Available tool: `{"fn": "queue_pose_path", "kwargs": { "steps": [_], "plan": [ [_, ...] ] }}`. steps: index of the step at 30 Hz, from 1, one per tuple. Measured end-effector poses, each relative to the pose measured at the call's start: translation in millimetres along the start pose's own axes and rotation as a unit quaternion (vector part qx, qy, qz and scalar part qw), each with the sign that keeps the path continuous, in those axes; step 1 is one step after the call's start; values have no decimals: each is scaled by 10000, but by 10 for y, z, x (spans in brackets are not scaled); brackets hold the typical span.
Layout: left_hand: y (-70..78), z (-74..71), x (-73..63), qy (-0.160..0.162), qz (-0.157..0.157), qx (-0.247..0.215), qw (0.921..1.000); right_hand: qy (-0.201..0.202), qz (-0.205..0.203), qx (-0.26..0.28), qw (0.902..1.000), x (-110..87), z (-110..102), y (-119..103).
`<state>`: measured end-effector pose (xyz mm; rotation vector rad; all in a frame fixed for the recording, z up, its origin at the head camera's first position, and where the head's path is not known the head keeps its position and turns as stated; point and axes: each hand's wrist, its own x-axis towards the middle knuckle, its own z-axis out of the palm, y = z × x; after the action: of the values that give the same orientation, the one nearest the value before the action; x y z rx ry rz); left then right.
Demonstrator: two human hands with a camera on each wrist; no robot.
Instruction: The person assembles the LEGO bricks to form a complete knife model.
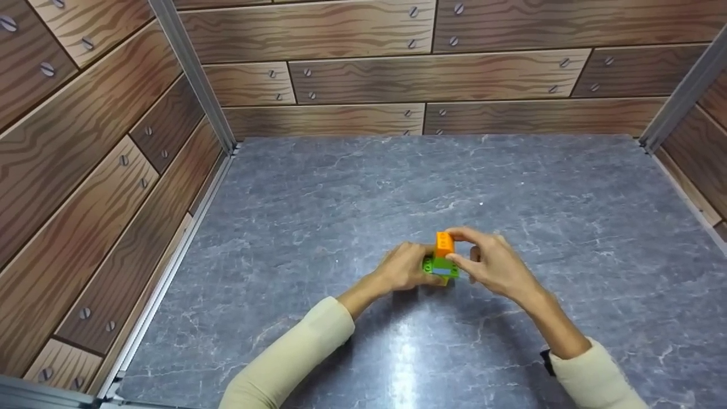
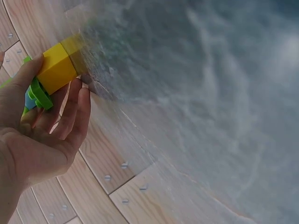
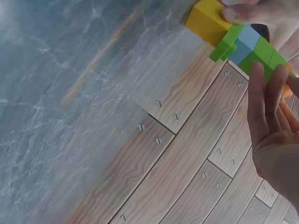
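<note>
A small tower of toy building blocks stands on the tabletop between both hands. At its base is a yellow block (image 3: 208, 21), with a wider green plate (image 3: 225, 45) over it. A light blue block (image 3: 244, 44) follows, then green blocks (image 3: 262, 55). The orange block (image 1: 444, 244) tops the tower. My left hand (image 1: 404, 267) grips the lower part from the left, its thumb on the yellow block in the left wrist view. From the right, my right hand (image 1: 494, 264) pinches the orange block between thumb and index finger.
A grey marbled tabletop (image 1: 363, 187) spreads around the hands. Wood-patterned panels (image 1: 352, 79) rise at the back and both sides, with metal posts (image 1: 196, 74) at the back corners. Light glares off the surface near the front.
</note>
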<state>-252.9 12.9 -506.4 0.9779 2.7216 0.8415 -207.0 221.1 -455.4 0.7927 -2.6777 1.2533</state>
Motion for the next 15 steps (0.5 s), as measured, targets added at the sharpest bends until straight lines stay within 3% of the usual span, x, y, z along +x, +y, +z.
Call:
{"fn": "queue_pose_path", "kwargs": {
  "steps": [8, 15],
  "plan": [
    [-17, 49, -42, 132, -8, 452, 9989, -275, 85, -483, 9984, -33, -63, 28],
    [6, -16, -60, -53, -134, 335, 9993, -143, 32, -510, 9986, -66, -95, 45]
  ]
}}
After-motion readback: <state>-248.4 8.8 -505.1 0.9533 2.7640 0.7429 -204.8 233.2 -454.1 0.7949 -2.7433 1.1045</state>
